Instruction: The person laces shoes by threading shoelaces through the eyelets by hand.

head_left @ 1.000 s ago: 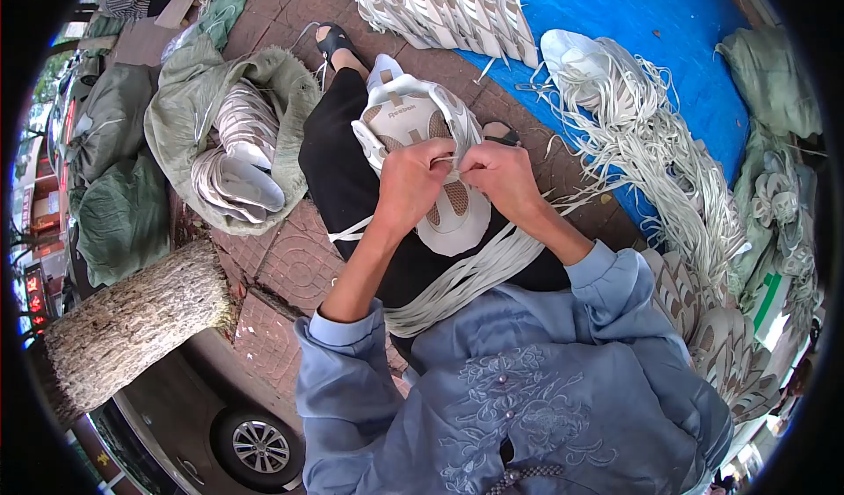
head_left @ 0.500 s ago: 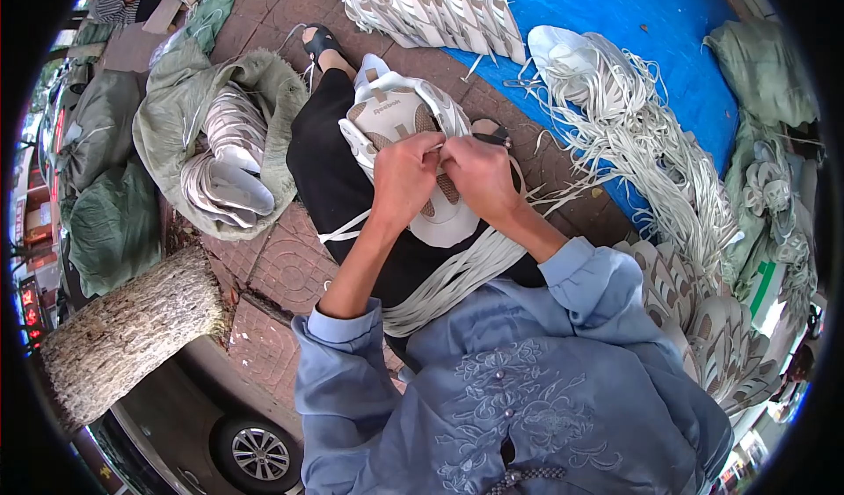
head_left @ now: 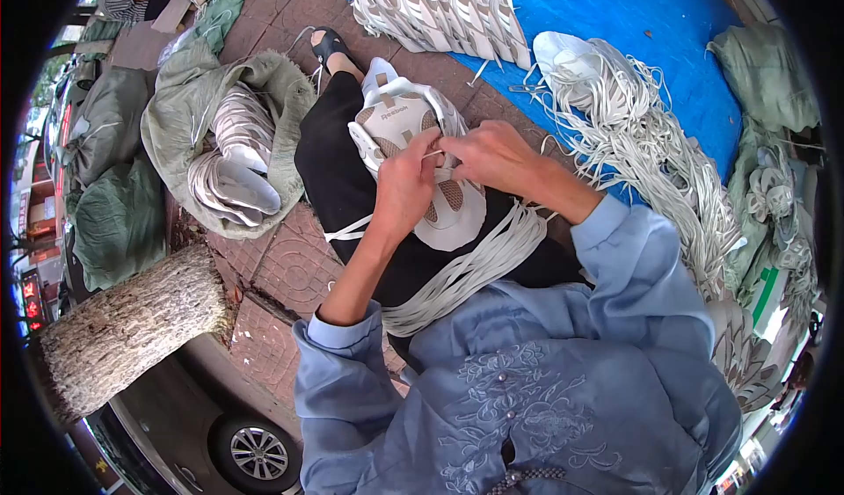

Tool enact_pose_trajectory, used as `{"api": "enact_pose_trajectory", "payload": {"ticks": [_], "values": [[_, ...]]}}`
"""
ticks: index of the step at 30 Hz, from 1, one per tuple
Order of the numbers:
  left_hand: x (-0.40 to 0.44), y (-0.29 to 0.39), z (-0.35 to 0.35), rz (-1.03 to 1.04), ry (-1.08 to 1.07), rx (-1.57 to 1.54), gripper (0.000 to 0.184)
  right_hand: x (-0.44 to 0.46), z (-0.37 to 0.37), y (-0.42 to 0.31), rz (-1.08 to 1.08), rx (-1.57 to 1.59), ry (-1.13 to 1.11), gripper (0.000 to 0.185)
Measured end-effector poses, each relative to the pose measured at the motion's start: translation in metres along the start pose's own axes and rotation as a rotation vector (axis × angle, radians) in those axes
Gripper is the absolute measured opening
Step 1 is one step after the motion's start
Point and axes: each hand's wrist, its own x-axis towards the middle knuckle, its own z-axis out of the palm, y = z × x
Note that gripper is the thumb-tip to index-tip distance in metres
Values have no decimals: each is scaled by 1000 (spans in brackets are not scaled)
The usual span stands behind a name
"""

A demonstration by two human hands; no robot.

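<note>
Fingers [head_left: 428,139] of the left hand [head_left: 403,187] are drawn narrow, thumb against forefinger, pinching a white lace [head_left: 437,153]. From the other side the right hand [head_left: 497,156] brings its bent fingertips right up to that lace; whether they grip it cannot be told. Both hands are over the middle of a beige and white shoe upper [head_left: 396,120], which lies on the person's black-trousered lap [head_left: 330,156], toe end toward the body and tongue pointing away. A loose bundle of pale laces [head_left: 470,271] crosses the lap between the upper and the blue shirt [head_left: 519,389].

Beyond the lap, stacked uppers [head_left: 444,22] overlap the near edge of a blue tarp [head_left: 633,11]; farther right along that edge sprawls a tangled heap of laces [head_left: 655,143]. To the left, on brick paving [head_left: 290,262], an open sack [head_left: 171,134] holds more uppers [head_left: 242,134].
</note>
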Motion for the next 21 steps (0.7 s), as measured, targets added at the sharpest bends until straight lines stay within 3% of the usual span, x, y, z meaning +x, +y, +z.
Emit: {"api": "enact_pose_trajectory", "payload": {"ticks": [6, 13, 17, 19, 21], "values": [[-1, 3, -1, -42, 5, 79, 36, 12, -1, 13, -212, -19, -101, 18], [-5, -2, -1, 73, 35, 107, 37, 4, 10, 2, -226, -82, 110, 10], [-7, -2, -2, 39, 19, 87, 36, 13, 3, 8, -332, -72, 84, 8], [-7, -1, -1, 47, 28, 56, 36, 13, 4, 8, -284, -244, -32, 15], [-6, -1, 0, 22, 48, 19, 35, 9, 4, 8, -338, -236, 35, 10]]}}
